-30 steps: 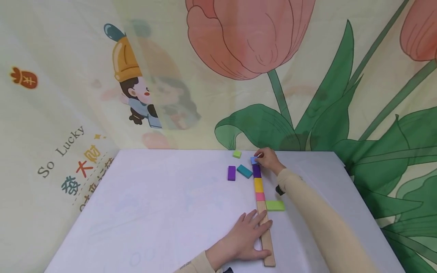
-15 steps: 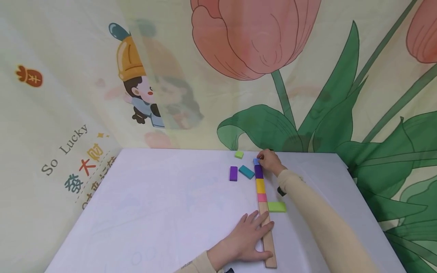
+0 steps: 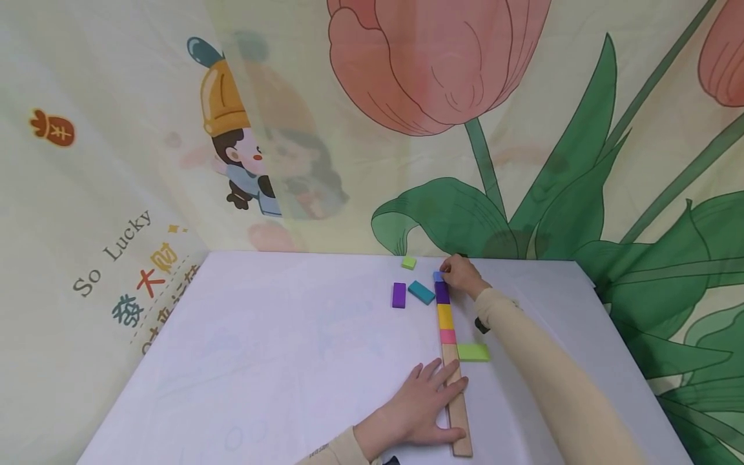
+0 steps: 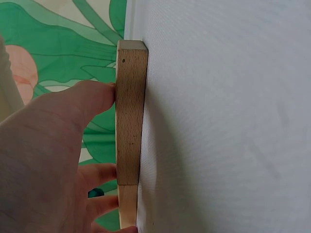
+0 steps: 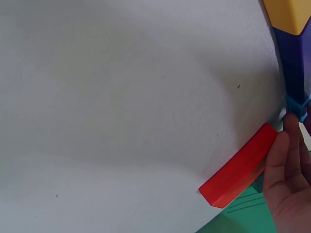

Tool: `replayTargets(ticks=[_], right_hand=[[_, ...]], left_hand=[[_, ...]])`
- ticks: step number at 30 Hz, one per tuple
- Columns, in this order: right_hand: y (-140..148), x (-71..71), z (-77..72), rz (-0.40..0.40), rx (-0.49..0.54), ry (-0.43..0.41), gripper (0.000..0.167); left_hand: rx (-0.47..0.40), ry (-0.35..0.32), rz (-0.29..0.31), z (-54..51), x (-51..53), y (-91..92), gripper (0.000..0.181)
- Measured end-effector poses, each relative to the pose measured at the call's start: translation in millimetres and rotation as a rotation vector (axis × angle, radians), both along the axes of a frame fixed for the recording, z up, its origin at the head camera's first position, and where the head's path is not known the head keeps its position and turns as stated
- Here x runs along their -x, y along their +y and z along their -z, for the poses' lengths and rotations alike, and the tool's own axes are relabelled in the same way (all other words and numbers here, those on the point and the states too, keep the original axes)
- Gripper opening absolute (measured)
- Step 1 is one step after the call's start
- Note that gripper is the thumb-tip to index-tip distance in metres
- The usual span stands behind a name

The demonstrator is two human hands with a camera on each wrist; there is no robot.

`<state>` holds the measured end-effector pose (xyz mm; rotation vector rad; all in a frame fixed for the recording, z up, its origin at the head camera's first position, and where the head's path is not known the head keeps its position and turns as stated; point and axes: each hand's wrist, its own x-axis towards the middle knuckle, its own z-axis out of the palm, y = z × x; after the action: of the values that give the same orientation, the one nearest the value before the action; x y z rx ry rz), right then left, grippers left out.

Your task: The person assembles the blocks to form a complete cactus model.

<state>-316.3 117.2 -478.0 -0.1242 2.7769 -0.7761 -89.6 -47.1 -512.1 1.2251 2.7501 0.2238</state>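
A straight row of blocks runs away from me across the table. Two plain wooden blocks (image 4: 130, 116) form its near end, followed by a pink block (image 3: 447, 336), a yellow block (image 3: 445, 316) and a dark purple block (image 3: 442, 293). My left hand (image 3: 414, 408) rests across the wooden blocks, fingers spread, thumb and fingertips touching them. At the far end, my right hand (image 3: 464, 276) pinches a small blue block (image 3: 438, 276) against the dark purple one. Close to those fingers in the right wrist view lies a red block (image 5: 239, 167), hidden in the head view.
Left of the row's far end lie a teal block (image 3: 421, 292), a violet block (image 3: 398, 295) and a small lime block (image 3: 409, 263). A longer lime block (image 3: 473, 352) touches the row's right side. Behind the white table (image 3: 261, 336) hangs a printed cloth (image 3: 407, 168).
The head view has shifted slightly, so everything sits a little further right. Both hands keep their places on the row.
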Motion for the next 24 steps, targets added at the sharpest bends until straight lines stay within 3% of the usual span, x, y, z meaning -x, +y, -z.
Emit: replayTargets(ticks=[14,20,24], right_hand=[[5.7,-2.2,0.9,0.004,-0.006,-0.01,0.032],[21.1,0.9,-11.3,-0.008,-0.006,0.079,0.033],[38.2,2.4,-18.4,-0.035,-0.071,0.06,0.033]], left_hand=[[0.009,-0.022,0.003,1.0,-0.2,0.9,0.077],[0.006,-0.028,0.005,0.5,0.1,0.8,0.077],[0.004,-0.045,0.001,-0.9,0.4,-1.0,0.078]])
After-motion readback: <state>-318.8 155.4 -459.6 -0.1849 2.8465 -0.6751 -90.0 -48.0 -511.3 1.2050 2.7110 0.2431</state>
